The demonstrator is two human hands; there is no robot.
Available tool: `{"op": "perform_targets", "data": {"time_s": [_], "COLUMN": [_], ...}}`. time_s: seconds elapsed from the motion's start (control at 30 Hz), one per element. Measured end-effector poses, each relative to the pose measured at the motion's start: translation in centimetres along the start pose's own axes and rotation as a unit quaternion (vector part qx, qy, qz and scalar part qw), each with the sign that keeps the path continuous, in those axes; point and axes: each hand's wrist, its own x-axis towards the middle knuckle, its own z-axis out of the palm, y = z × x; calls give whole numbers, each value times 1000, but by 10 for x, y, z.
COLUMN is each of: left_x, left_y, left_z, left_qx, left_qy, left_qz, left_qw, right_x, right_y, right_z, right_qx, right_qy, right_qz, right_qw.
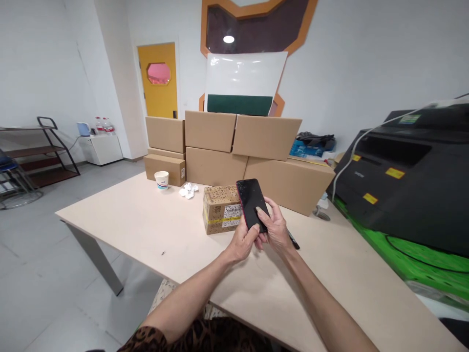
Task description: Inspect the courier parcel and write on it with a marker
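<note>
Both hands meet above the middle of a pale wooden table (139, 220), holding a dark smartphone (251, 203) tilted upright, its screen blank. The left hand (243, 243) curls around the phone's lower edge from the left; the right hand (275, 229) grips it from the right, thumb pressed flat on the glass. A black pen (294, 241) lies on the table just behind the right wrist. Just beyond the phone sits a small cardboard parcel (221, 209) with printed labels and yellow tape. Farther back lie a crumpled tissue (188, 190) and a paper cup (161, 179). Stacked cardboard boxes (242, 146) line the table's far edge, and a black printer (410, 176) stands at the right edge.
</note>
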Motion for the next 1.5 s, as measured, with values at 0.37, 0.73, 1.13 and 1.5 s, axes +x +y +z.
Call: {"op": "perform_targets", "data": {"time_s": [0.37, 0.73, 1.13, 1.5], "left_x": [1, 2, 1, 2], "left_y": [-2, 1, -3, 2], "left_z": [0, -4, -6, -11], "left_qx": [-22, -36, 75, 106], "left_qy": [1, -38, -6, -2], "left_qz": [8, -12, -29, -26], "left_qw": [1000, 999, 997, 994], "right_x": [-1, 13, 38, 43], "right_y": [1, 14, 54, 70], "right_z": [-1, -18, -79, -90], "right_qx": [3, 31, -100, -172], "right_qy": [5, 162, 326, 294], "right_qz": [-3, -67, 71, 128], "right_qw": [1000, 984, 937, 932]}}
